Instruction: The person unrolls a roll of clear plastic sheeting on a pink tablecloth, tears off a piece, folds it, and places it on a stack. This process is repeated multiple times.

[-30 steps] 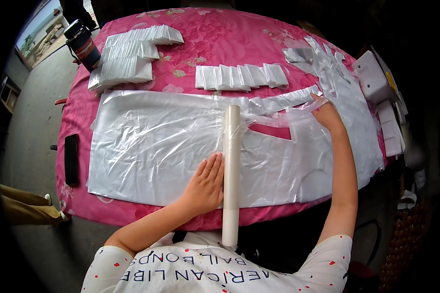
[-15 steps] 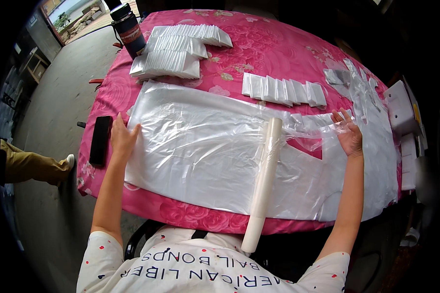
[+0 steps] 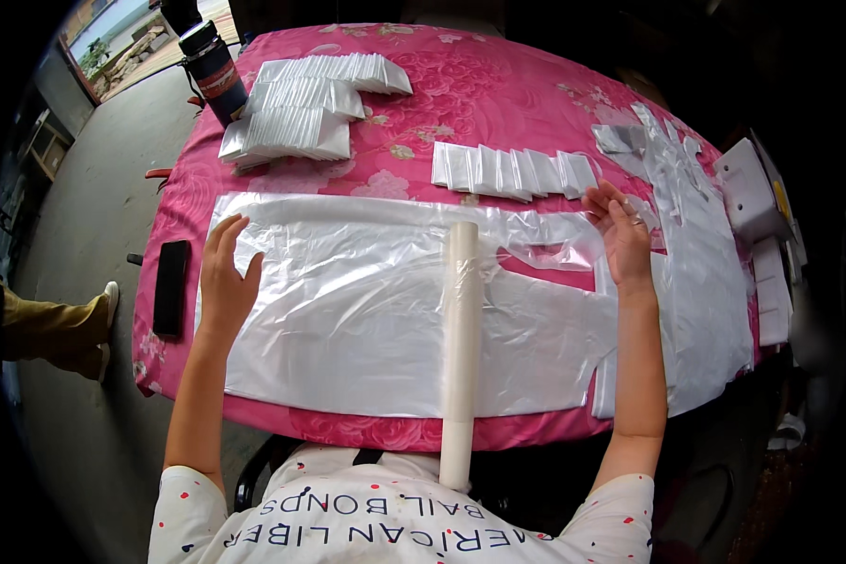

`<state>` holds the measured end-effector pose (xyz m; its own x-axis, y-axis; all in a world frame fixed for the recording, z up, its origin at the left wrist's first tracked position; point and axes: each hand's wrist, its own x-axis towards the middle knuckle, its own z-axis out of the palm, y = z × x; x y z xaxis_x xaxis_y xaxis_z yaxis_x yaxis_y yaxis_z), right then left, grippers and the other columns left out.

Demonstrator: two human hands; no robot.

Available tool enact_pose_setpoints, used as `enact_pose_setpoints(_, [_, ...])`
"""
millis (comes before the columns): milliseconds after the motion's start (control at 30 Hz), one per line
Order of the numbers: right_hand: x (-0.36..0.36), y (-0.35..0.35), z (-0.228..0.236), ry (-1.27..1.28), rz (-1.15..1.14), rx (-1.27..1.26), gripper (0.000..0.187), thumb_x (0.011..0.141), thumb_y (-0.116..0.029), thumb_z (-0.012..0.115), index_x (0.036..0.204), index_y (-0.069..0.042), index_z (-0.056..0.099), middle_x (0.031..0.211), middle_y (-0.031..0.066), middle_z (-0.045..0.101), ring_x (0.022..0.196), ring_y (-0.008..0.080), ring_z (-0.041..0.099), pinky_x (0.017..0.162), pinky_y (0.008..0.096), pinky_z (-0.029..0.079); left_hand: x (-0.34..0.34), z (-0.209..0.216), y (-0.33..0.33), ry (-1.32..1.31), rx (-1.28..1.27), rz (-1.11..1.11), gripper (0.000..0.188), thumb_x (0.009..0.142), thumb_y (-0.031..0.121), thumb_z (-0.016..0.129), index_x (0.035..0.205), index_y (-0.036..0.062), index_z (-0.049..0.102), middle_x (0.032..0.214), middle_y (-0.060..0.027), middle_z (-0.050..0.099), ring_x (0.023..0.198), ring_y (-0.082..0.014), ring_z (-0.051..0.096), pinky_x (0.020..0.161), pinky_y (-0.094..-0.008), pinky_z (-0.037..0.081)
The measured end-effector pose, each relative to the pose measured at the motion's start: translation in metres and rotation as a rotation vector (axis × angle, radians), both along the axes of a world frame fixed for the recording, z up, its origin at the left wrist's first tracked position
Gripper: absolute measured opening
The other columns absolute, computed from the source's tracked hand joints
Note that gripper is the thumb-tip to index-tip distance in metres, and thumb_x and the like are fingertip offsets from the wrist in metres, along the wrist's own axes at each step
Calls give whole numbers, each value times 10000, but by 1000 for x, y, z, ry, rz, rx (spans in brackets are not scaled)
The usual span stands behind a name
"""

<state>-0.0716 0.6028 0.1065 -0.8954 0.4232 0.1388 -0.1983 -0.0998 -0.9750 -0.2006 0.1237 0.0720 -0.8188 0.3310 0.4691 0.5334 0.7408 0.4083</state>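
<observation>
A white, translucent plastic bag (image 3: 348, 320) lies flat across the table before me, with a cut-out at its right end where the pink cloth shows through. Over its left end hovers my left hand (image 3: 227, 282), open, thumb apart from the fingers. My right hand (image 3: 625, 240) is at the bag's right end, near the handle loop, its fingers loosely bent and apart. Clear film shows around its fingertips, but I see no firm hold. A pale roller or tube (image 3: 461, 329) rests across the bag, its near end projecting past the table edge toward my body.
Folded white packets (image 3: 296, 103) stand in rows at the far left, with another row of packets (image 3: 512, 172) at far centre. More bags (image 3: 696, 282) lie at the right. A dark flask (image 3: 214, 75), a black phone (image 3: 170, 289) and white boxes (image 3: 752, 193) line the edges. A person's leg (image 3: 52, 320) shows at left.
My left hand has moved from the bag's left edge to over the bag. The right hand has shifted up, and the film stretched to it now lies slacker. The roller looks more upright in view.
</observation>
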Motion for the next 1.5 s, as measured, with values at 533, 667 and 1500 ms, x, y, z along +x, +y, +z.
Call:
enact_pose_setpoints(533, [14, -156, 5, -241, 460, 945, 694, 795, -257, 654, 1354, -20, 318, 1363, 154, 383, 1284, 291, 320, 1012, 350, 347, 79, 11, 154, -595, 761, -441, 136, 776, 8, 646, 909, 5, 617, 797, -52, 640, 754, -116, 602, 686, -249, 468])
enact_pose_setpoints(667, [16, -128, -14, -85, 462, 113, 729, 767, -133, 634, 1386, -40, 262, 1365, 151, 378, 1228, 251, 412, 1032, 360, 329, 79, 7, 155, -691, 781, -419, 230, 756, 9, 663, 982, 21, 621, 768, -44, 633, 698, -99, 573, 646, -237, 462])
enact_pose_setpoints(1500, [9, -72, 1, 33, 273, -316, 195, 860, -200, 594, 983, -53, 630, 1029, 105, 632, 965, 227, 590, 903, 389, 436, 85, 24, 156, -410, 245, -562, 225, 753, 189, 709, 693, -4, 609, 559, -111, 501, 491, -261, 455, 484, -352, 383])
